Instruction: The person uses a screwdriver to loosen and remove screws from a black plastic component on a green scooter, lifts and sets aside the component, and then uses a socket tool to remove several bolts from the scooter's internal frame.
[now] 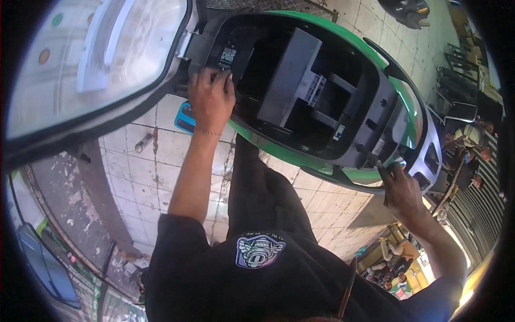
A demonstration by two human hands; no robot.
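A green scooter (322, 24) stands in front of me with its seat (134, 59) tipped up to the left, showing a pale, shiny underside. Beneath it the black storage compartment (252, 70) lies open, a grey box-shaped part (289, 75) set across its middle. My left hand (212, 99) rests on the compartment's left end, by the seat hinge (185, 44), fingers slightly apart and their tips bent over the black panel. At the compartment's rear right, my right hand (402, 193) closes around a short dark tool (371, 156). Its tip points at a hole in the grey rim; the exact kind cannot be made out.
A blue object (185, 118) shows below my left wrist. On the tiled floor lies a small cylinder (143, 143). Dark scooter parts (407, 12) sit at the top right. A black stool (461, 111) and clutter line the right side; a corrugated shutter (477, 198) stands beyond.
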